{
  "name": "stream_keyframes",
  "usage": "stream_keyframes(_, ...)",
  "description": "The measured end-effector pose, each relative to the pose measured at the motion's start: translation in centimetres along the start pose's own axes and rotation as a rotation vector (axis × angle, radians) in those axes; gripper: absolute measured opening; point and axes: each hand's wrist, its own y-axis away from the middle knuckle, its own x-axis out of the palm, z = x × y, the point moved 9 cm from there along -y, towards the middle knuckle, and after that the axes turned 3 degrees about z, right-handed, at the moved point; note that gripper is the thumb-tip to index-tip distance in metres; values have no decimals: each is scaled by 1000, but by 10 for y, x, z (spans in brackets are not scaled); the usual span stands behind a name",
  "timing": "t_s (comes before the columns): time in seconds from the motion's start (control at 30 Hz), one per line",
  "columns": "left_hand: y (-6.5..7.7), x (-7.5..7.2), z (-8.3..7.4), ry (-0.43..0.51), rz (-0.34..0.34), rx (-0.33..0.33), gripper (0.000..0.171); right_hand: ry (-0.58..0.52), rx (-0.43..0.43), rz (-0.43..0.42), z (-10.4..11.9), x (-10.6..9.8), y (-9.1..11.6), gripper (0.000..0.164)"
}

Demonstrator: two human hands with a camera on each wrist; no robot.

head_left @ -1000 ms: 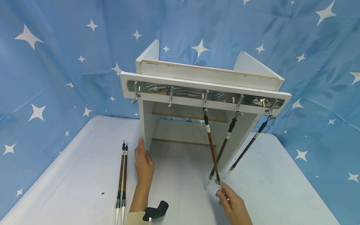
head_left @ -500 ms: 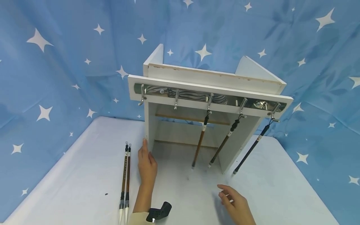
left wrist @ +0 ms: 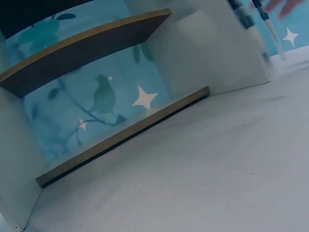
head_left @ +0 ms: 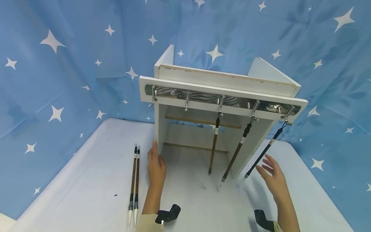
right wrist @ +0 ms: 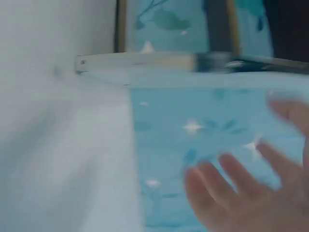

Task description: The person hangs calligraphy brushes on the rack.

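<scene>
Clock positions are taken from the middle of the head view. The left hand point(head_left: 156, 169), at 7 o'clock, has its fingers extended, with the forefinger lying against the front edge of the white shelf unit's side panel point(head_left: 159, 125); it has hold of nothing. The right hand point(head_left: 273, 178), at 4 o'clock, is well open, fingers apart and slightly bent, nothing in its grasp. It is just beside the black-handled calligraphy brush point(head_left: 263, 153); contact cannot be determined.

That brush hangs by its loop from the 3 o'clock end of the five-hook metal rail point(head_left: 198, 95). Next inward hang a dark brown brush point(head_left: 237, 151) and a mid-brown brush point(head_left: 214, 145), one per hook, each tilted with its tip down.

Two further brushes, one olive-brown point(head_left: 133, 177) and one reddish-brown point(head_left: 137, 175), lie side by side on the white-covered table point(head_left: 95, 180), at 8 o'clock from the left hand. A blue star-patterned curtain point(head_left: 87, 54) stands behind.
</scene>
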Motion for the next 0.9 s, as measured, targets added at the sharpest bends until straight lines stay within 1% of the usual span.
stream_keyframes(0.03, 0, 0, 1, -5, 5, -5, 74, -56, 9, 122, 8, 13, -3, 74)
stream_keyframes(0.1, -1, -1, 3, -9, 12, -17, 73, -161, -15, 336, 19, 43, -5, 80)
stream_keyframes(0.13, -1, -1, 4, -10, 16, -25, 72, -207, -18, 396, 22, 56, -6, 81)
stream_keyframes(0.17, -1, -3, 4, -13, 18, -29, 71, -246, -6, 437, 23, 68, -8, 81)
stream_keyframes(0.2, -1, -3, 4, -18, 24, -32, 71, -278, 5, 453, 22, 78, -10, 81)
stream_keyframes(0.23, -2, -4, 4, -25, 33, -35, 70, -303, 12, 450, 21, 86, -12, 79)
stream_keyframes(0.27, -3, -4, 3, -35, 40, -35, 70, -328, 23, 439, 18, 92, -15, 78)
stream_keyframes(0.37, -6, -7, -3, -66, 46, -20, 70, -368, 100, 379, 8, 105, -19, 80)
stream_keyframes(0.4, -8, -8, -6, -75, 43, -9, 70, -378, 119, 357, 4, 107, -18, 81)
stream_keyframes(0.5, -14, -14, -18, -75, 21, 30, 66, -349, 172, 318, -8, 110, -14, 81)
stream_keyframes(0.57, -22, -21, -27, -77, 38, 47, 59, -337, 179, 304, -11, 108, -13, 79)
stream_keyframes(0.6, -27, -25, -31, -75, 63, 43, 54, -328, 175, 303, -12, 107, -13, 79)
stream_keyframes(0.63, -32, -29, -34, -80, 105, 21, 50, -325, 167, 303, -11, 106, -13, 78)
stream_keyframes(0.67, -38, -34, -36, -87, 159, -12, 45, -335, 158, 304, -10, 106, -13, 78)
stream_keyframes(0.73, -48, -46, -35, -140, 285, -91, 40, -347, 147, 304, -8, 105, -13, 77)
stream_keyframes(0.77, -51, -53, -32, -174, 350, -138, 39, -343, 146, 307, -7, 105, -13, 77)
stream_keyframes(0.83, -55, -66, -21, -256, 466, -207, 41, -343, 146, 306, -6, 106, -13, 76)
stream_keyframes(0.9, -53, -74, -5, -350, 568, -244, 43, -337, 147, 303, -5, 106, -13, 75)
